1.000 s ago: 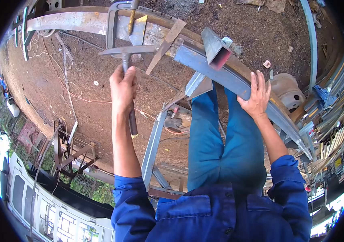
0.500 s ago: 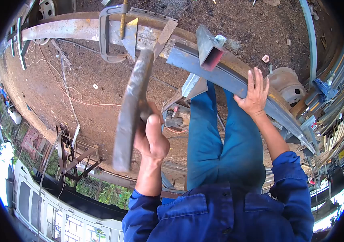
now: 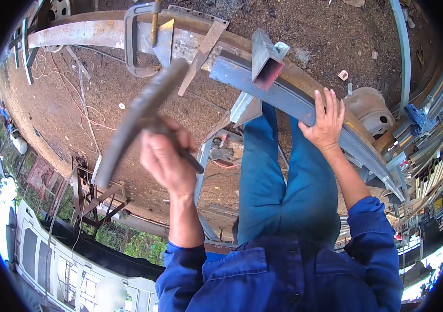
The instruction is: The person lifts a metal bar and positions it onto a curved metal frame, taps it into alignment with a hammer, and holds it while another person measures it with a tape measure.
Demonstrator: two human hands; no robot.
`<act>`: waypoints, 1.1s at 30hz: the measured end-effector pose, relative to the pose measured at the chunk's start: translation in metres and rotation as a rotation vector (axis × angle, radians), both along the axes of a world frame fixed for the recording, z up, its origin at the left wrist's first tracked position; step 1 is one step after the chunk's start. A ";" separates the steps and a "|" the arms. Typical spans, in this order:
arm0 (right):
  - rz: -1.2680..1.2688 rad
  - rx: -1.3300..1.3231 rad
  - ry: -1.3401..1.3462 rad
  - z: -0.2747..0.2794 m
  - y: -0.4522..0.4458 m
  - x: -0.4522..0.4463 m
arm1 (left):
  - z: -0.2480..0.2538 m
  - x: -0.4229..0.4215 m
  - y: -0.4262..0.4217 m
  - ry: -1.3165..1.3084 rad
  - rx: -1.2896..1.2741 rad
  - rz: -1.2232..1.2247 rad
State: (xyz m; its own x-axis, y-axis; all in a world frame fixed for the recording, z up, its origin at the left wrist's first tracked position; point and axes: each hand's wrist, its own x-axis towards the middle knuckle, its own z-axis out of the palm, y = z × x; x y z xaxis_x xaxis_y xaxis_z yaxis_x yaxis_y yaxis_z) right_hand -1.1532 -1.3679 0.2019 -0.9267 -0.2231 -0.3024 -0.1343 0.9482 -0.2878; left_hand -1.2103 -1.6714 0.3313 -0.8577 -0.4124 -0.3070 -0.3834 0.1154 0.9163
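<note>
My left hand (image 3: 165,162) is wrapped around the handle of a hammer (image 3: 141,114) with a long dark head, held up in the air and slightly blurred. My right hand (image 3: 325,118) lies with its fingers apart on the bluish steel bar (image 3: 284,103) above my knees. A short piece of square steel tube (image 3: 266,62), reddish inside its open end, stands across that bar. Left of it, a C-clamp (image 3: 131,44) grips the long curved steel beam (image 3: 78,34), beside a triangular metal plate (image 3: 164,41). A flat steel strip (image 3: 203,57) crosses the beam.
A glove (image 3: 221,154) lies on a low support between the hammer and my legs. A thin cable (image 3: 90,120) runs over the dirt ground at left. A rusty wheel rim (image 3: 369,112) and stacked steel lengths (image 3: 440,145) are at right. A metal frame (image 3: 96,200) stands lower left.
My left hand has moved left and slightly up, and the hammer has tilted further over to the left. My right hand stays in place on the steel bar.
</note>
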 end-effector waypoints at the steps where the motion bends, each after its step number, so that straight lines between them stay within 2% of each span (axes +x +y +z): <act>1: -0.008 -0.002 -0.007 0.000 0.000 0.000 | 0.004 -0.011 -0.011 0.037 0.049 0.053; 3: -0.010 -0.003 -0.011 -0.002 0.001 0.001 | 0.015 -0.034 -0.028 -0.053 0.134 0.194; 5: -0.033 -0.024 -0.023 -0.005 0.002 0.003 | 0.004 -0.043 -0.049 -0.004 0.324 0.312; 7: -0.030 -0.028 -0.006 -0.009 0.003 0.002 | -0.020 -0.044 -0.053 -0.074 0.221 0.462; 8: -0.033 -0.034 0.006 -0.007 0.002 0.004 | -0.039 -0.036 -0.044 -0.169 0.247 0.531; 9: -0.027 -0.041 0.014 -0.005 0.001 0.004 | -0.053 -0.026 -0.037 -0.408 0.251 0.381; 10: -0.026 -0.037 0.020 -0.005 0.001 0.003 | -0.055 -0.019 -0.037 -0.680 0.344 0.035; 12: -0.020 -0.025 0.023 -0.005 0.002 0.002 | -0.049 -0.011 -0.046 -0.654 0.498 0.169; 15: -0.010 0.015 -0.006 -0.003 0.002 0.001 | -0.034 -0.006 -0.070 -0.338 0.470 0.304; 17: 0.004 -0.010 0.013 -0.005 0.002 0.000 | -0.024 -0.007 -0.079 -0.095 0.551 0.299; 19: 0.016 -0.035 0.043 -0.004 0.002 -0.001 | -0.014 -0.013 -0.069 -0.021 0.598 0.399; 22: -0.022 -0.021 -0.003 -0.005 0.001 0.002 | -0.014 -0.008 -0.042 -0.085 0.353 0.403; 24: -0.056 0.003 -0.025 -0.005 0.000 0.004 | -0.021 0.003 -0.017 -0.156 0.225 0.311; 27: -0.062 0.011 -0.024 -0.010 0.003 0.008 | -0.037 0.033 0.012 -0.300 -0.005 0.050; 29: -0.059 0.006 -0.005 -0.010 0.002 0.008 | -0.050 0.045 0.023 -0.136 -0.426 -0.221; 30: -0.063 0.002 0.012 -0.010 0.002 0.007 | -0.041 0.036 0.037 -0.075 -0.468 -0.220; 32: -0.062 0.005 0.013 -0.011 0.003 0.007 | -0.055 0.057 0.041 -0.190 -0.366 -0.258; 33: -0.062 0.005 0.012 -0.010 0.003 0.008 | -0.065 0.056 0.042 -0.170 -0.437 -0.337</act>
